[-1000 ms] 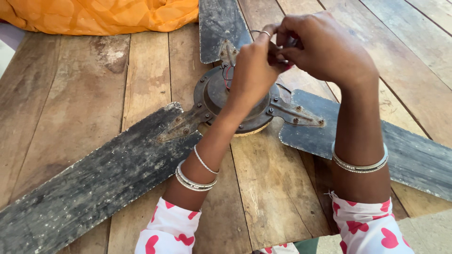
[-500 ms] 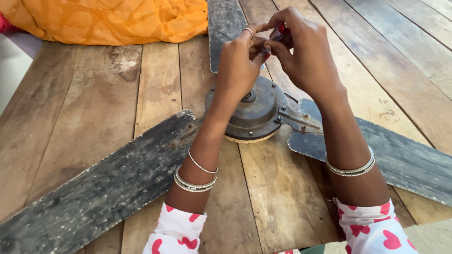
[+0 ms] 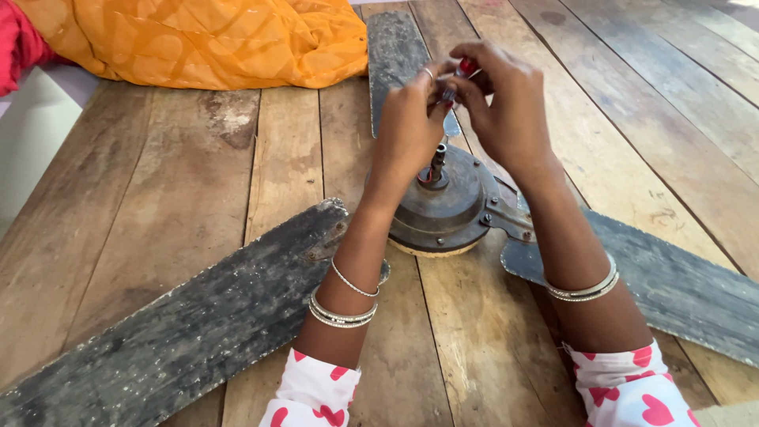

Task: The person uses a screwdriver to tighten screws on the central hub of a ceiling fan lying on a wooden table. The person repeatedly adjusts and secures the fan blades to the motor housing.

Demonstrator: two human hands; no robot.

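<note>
Above the fan motor [image 3: 443, 207], my left hand [image 3: 407, 130] and right hand [image 3: 510, 111] meet, fingers pinching a small red piece [image 3: 466, 66] between them, just over the short shaft [image 3: 437, 163]. The old fan lies flat on the wooden surface [image 3: 182, 205], its three dirty blades [image 3: 182, 332] still bolted on; nothing looks taken apart yet, I judge.

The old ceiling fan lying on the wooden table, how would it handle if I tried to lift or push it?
The ceiling fan probably feels heavy at the centre, given its thick metal motor housing. Its three long blades lie flat on the planks, so it likely slides or pivots instead of rolling or tipping. The blades look worn and gritty, so hardly slippery.
</note>
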